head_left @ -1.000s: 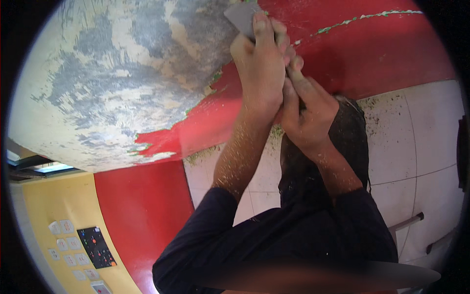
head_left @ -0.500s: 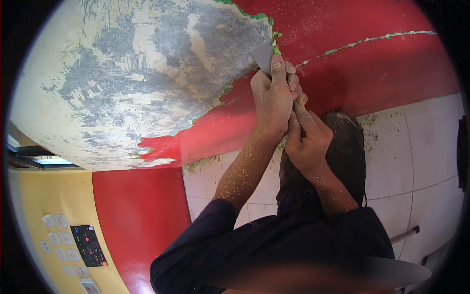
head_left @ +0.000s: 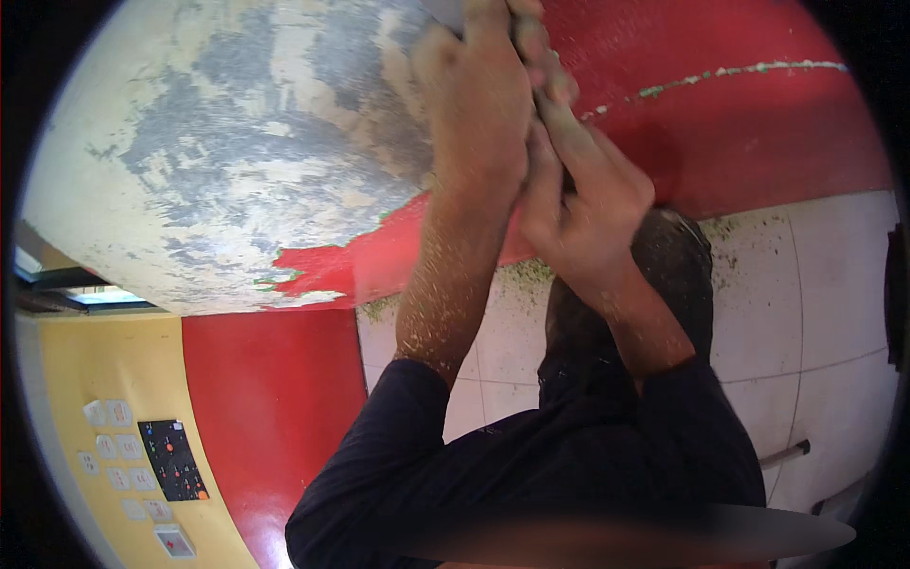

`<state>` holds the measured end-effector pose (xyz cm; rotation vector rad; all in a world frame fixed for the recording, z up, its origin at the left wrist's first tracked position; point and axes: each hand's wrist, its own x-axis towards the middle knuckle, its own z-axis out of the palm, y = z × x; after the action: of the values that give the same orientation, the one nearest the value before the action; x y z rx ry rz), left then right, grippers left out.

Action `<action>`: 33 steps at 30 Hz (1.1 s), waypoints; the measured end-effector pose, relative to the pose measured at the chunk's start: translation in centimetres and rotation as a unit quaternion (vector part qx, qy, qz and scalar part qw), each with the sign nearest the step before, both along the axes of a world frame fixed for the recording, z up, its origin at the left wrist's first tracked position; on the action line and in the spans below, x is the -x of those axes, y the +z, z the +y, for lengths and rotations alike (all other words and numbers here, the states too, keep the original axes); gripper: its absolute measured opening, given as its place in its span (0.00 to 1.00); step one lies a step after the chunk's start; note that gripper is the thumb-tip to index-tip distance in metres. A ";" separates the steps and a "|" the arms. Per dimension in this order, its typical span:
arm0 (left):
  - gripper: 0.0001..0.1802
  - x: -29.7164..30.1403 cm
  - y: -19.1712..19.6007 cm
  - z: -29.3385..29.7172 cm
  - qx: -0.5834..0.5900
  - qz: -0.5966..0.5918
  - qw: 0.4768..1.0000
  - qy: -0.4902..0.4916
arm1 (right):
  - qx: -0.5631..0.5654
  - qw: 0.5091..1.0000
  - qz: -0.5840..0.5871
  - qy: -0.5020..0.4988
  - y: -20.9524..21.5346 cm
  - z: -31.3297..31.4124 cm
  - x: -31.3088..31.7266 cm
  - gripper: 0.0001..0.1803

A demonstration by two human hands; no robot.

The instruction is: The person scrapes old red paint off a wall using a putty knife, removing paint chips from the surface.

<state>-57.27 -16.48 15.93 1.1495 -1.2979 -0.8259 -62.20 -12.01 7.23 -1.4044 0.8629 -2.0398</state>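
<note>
My left hand (head_left: 482, 114) is closed round a scraper (head_left: 444, 11), whose grey blade shows only in part at the top edge of the view. Just below and to the right, my right hand (head_left: 592, 194) is closed too, its fingers against the left ones at the tool's rear end. The handle is mostly hidden by the fingers. Both hands are in front of a wall with red paint (head_left: 682, 123) and a large stripped patch (head_left: 284, 142) of grey and cream. Ragged paint edges with bits of green border the patch. Flakes cling to my forearms.
Pale floor tiles (head_left: 758, 294) strewn with paint crumbs meet the wall's foot. My dark-clad knee (head_left: 673, 256) is close to the wall. At the left, a yellow and red wall (head_left: 275, 408) carries paper cards and a dark poster (head_left: 173, 460). A window (head_left: 104, 296) shows beyond.
Both hands have moved up the wall with the scraper, so its blade now partly leaves the view. My arms are stretched further out.
</note>
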 end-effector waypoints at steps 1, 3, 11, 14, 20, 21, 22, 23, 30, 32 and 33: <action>0.23 -0.4 -1.2 0.8 -0.045 0.006 0.999 -0.004 | -0.010 1.000 0.023 -0.011 -1.3 0.9 -0.1 0.18; 0.22 -0.8 -4.3 1.9 -0.115 0.052 0.991 0.043 | -0.012 0.999 0.046 -0.016 -3.2 1.5 -0.9 0.17; 0.18 -0.8 -5.5 2.3 -0.131 0.087 0.987 0.026 | -0.064 0.997 0.038 -0.006 -5.0 3.2 -0.5 0.16; 0.18 -1.5 -6.3 2.3 -0.137 0.055 0.988 0.045 | -0.045 0.998 0.028 -0.015 -5.8 1.6 -1.9 0.15; 0.20 -1.3 -5.0 1.3 -0.077 0.036 0.996 0.001 | 0.007 0.998 0.012 -0.055 -4.4 1.2 -1.3 0.16; 0.20 -1.5 -5.6 1.3 -0.067 0.035 0.997 -0.005 | 0.017 0.998 0.011 -0.060 -4.7 1.3 -1.5 0.16; 0.20 -1.7 -6.1 1.3 -0.078 0.055 0.995 0.014 | -0.006 0.998 0.025 -0.051 -5.0 1.4 -1.6 0.16; 0.20 -1.1 -6.6 1.8 -0.100 0.080 0.991 0.032 | -0.042 0.997 0.045 -0.044 -5.2 2.2 -1.0 0.17; 0.18 -0.7 -5.1 1.7 -0.107 0.080 0.991 0.026 | -0.066 0.994 0.080 -0.031 -4.4 2.2 -0.5 0.16; 0.16 -1.2 -4.7 1.2 -0.091 -0.001 0.996 0.007 | -0.038 0.995 0.086 -0.030 -4.4 0.8 -0.9 0.16; 0.16 -1.4 -4.5 1.4 -0.091 -0.003 0.996 0.011 | -0.064 0.997 0.036 0.021 -3.2 0.6 -0.8 0.16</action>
<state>-55.90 -15.13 11.42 1.3080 -1.2309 -0.9395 -61.36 -11.43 4.03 -1.4218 0.9682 -1.8787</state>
